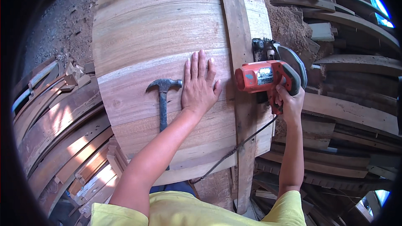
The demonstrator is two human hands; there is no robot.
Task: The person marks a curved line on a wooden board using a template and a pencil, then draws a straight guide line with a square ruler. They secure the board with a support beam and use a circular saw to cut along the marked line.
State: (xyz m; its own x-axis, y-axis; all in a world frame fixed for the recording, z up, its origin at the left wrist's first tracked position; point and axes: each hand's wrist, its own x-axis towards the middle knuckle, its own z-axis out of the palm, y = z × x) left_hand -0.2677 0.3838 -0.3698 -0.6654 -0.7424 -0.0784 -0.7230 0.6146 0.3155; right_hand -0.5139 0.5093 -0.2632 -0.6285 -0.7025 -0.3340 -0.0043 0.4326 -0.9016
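Observation:
My left hand (200, 84) lies flat on a wide wooden panel (159, 29), fingers stretched forward, holding nothing. Just left of it a claw hammer (163, 104) rests on the panel, its lower handle partly hidden behind my forearm. My right hand (289, 102) is wrapped round the rear handle of a red circular saw (264, 76) at the panel's right edge. The saw sits against a long straight wooden board (236, 29) that runs lengthwise over the panel. Its blade is hidden from this view.
A black power cord (238, 145) trails from the saw across the board and panel toward my body. Stacked planks (351, 111) fill the right side, with sawdust (287, 27) heaped by the panel. More timber (63, 121) lies at the left, below bare ground (63, 25).

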